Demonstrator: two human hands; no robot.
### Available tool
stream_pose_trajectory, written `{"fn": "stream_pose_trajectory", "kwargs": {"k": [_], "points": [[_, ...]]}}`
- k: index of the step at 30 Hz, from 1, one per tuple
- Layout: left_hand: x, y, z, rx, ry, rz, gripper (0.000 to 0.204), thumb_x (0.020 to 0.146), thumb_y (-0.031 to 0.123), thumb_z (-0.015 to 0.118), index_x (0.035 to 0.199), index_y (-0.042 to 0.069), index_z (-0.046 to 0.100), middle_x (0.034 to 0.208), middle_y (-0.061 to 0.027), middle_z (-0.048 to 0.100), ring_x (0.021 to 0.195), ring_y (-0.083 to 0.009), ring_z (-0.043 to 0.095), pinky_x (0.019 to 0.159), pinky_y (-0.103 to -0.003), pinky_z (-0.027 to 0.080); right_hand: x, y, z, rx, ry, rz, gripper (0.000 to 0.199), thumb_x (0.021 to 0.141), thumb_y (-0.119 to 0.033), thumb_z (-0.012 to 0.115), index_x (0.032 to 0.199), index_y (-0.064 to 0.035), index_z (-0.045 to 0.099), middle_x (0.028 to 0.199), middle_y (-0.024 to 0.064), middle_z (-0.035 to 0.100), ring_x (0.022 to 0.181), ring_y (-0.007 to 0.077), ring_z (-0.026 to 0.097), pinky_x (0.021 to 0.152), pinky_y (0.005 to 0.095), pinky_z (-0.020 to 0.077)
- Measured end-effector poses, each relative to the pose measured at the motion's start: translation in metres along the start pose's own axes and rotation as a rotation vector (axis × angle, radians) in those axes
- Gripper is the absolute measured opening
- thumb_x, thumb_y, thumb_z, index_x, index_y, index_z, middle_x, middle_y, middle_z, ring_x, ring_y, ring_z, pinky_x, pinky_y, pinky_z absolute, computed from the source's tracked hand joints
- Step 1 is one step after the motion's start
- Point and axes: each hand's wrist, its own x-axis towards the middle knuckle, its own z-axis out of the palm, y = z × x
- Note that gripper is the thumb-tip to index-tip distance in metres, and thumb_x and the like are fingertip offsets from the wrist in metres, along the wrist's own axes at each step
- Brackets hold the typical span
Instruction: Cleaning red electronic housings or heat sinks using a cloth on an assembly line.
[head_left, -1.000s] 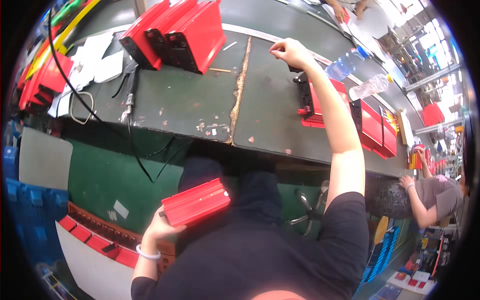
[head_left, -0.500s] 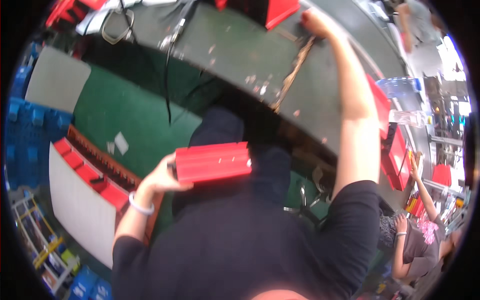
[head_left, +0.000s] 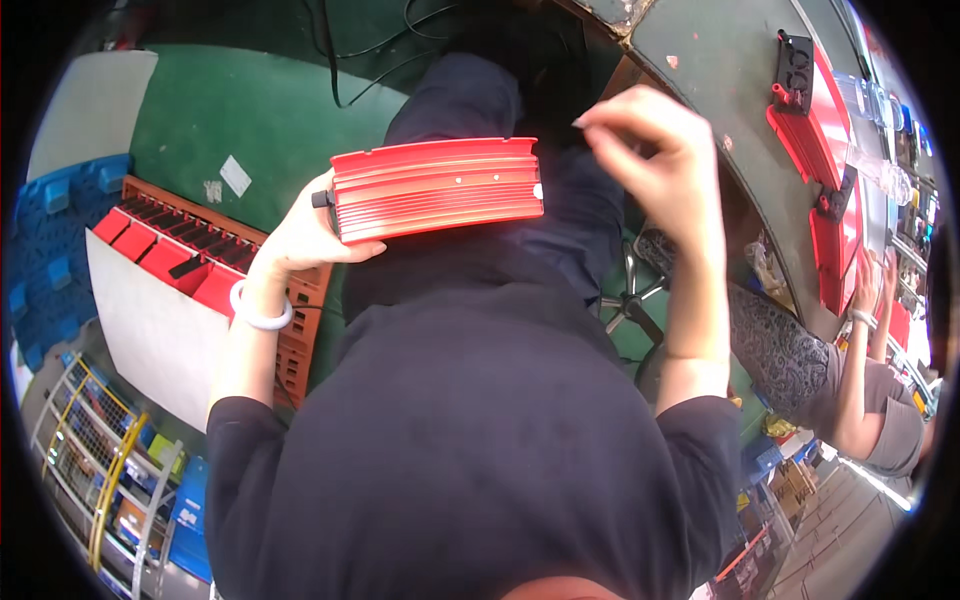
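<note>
My left hand grips one end of a red ribbed metal housing, fingers below and behind it. A short black fitting sticks out at that end, and a white spot shows at the other. The housing is held level above my lap. To its right my right hand hangs in the air, apart from it, thumb and forefinger brought together in a pinch. Whatever lies between those fingertips, if anything, is too small to make out.
A workbench runs along the upper right, with red housings with black ends on it. At left, an orange crate holds several red housings beside a white board. A blue pallet lies beyond. A co-worker is at right.
My right hand has come back from the bench's far side toward the housing. The view has turned, and the red housing now appears higher in it, still in my left hand.
</note>
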Motion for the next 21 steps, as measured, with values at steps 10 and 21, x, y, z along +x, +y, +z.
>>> {"fn": "stream_pose_trajectory", "kwargs": {"k": [10, 21], "points": [[-0.001, 0.006, 0.007, 0.095, -0.017, 0.054, 0.08, 0.058, 0.006, 0.084, 0.127, 0.002, 0.046, 0.118, -0.0061, 0.058, 0.11, -0.0141, 0.053, 0.097, -0.033, 0.043, -0.042, -0.004, 0.05, -0.178, 0.076, -0.121, 0.01, 0.072, -0.01, 0.072, 0.081, -0.0091, 0.068, 0.081, 0.0008, 0.063, 0.073, 0.0184, 0.06, 0.063, 0.0286, 0.0484], [0.002, 0.013, 0.012, 0.057, -0.025, 0.052, 0.078, 0.058, 0.006, 0.084, 0.127, 0.003, 0.047, 0.117, -0.005, 0.058, 0.11, -0.0128, 0.052, 0.098, -0.032, 0.042, -0.036, -0.002, 0.046, -0.297, -0.034, -0.241, 0.017, 0.07, -0.01, 0.069, 0.087, -0.0104, 0.066, 0.086, 0.0009, 0.061, 0.076, 0.0185, 0.059, 0.065, 0.0291, 0.0488]]}}
